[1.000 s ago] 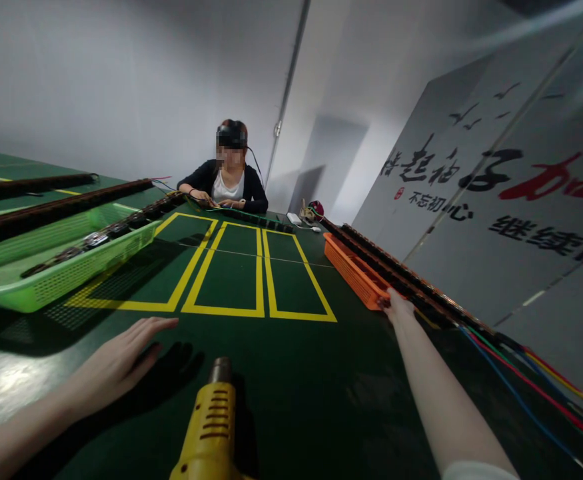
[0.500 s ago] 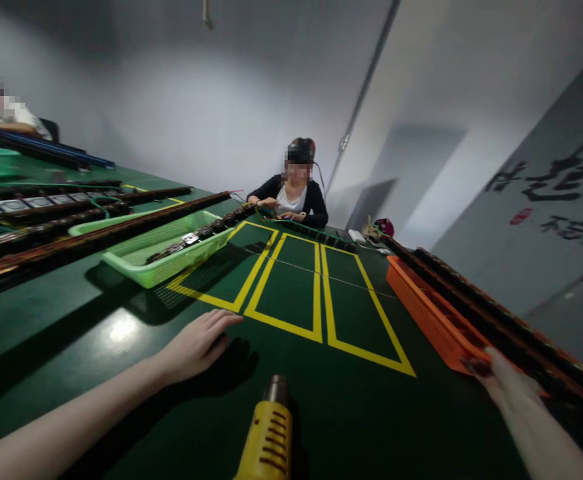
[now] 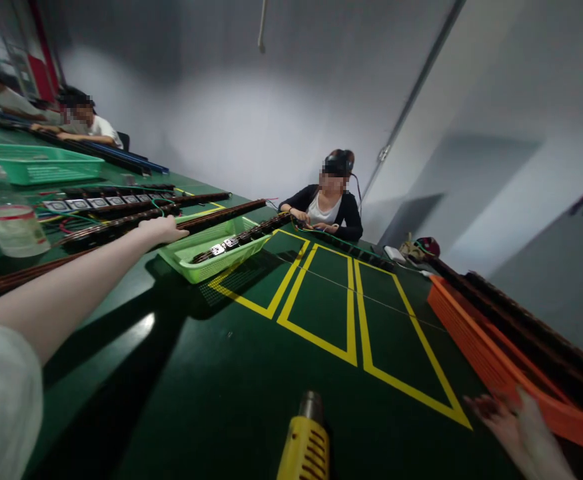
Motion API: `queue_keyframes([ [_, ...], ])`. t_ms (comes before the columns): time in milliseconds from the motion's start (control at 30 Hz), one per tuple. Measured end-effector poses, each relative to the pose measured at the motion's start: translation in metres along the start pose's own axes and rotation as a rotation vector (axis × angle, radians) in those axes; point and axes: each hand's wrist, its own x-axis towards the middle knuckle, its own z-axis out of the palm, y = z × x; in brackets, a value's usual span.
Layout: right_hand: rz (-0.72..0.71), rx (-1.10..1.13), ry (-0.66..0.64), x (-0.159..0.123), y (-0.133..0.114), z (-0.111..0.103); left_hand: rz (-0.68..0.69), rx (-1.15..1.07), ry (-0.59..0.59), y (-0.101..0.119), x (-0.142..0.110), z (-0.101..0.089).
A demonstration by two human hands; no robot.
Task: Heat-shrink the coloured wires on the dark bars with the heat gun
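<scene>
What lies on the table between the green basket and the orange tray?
In the head view, only yellow tape rectangles on the green table lie between the green basket and orange tray.

grey walls (image 3: 271,100), pipe (image 3: 411,100) up corner, green table (image 3: 221,400) w/ yellow tape boxes (image 3: 356,333), dim light.

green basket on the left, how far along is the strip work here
Done: one dark strip lies across the green basket. In hand: the left hand reaches to the strips beside that basket; the right hand rests by the orange tray. Left: the yellow heat gun lies untouched, and more strips wait.
</scene>
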Motion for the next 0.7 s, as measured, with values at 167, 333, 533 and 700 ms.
queue_keyframes([
  [167, 0.098, -0.108, -0.155, -0.027, 0.028, 0.019, 0.092, 0.037, 0.066, -0.014, 0.001, 0.013],
  [333, -0.041, -0.23, -0.284, -0.059, 0.03, 0.038, 0.18, 0.123, 0.237, -0.019, 0.003, 0.006],
  [533, -0.21, -0.369, -0.454, -0.117, 0.023, 0.064, 0.35, 0.222, 0.468, -0.034, -0.01, -0.045],
  [700, -0.397, -0.529, -0.612, -0.177, 0.014, 0.089, 0.465, 0.313, 0.526, -0.031, -0.064, -0.12],
])
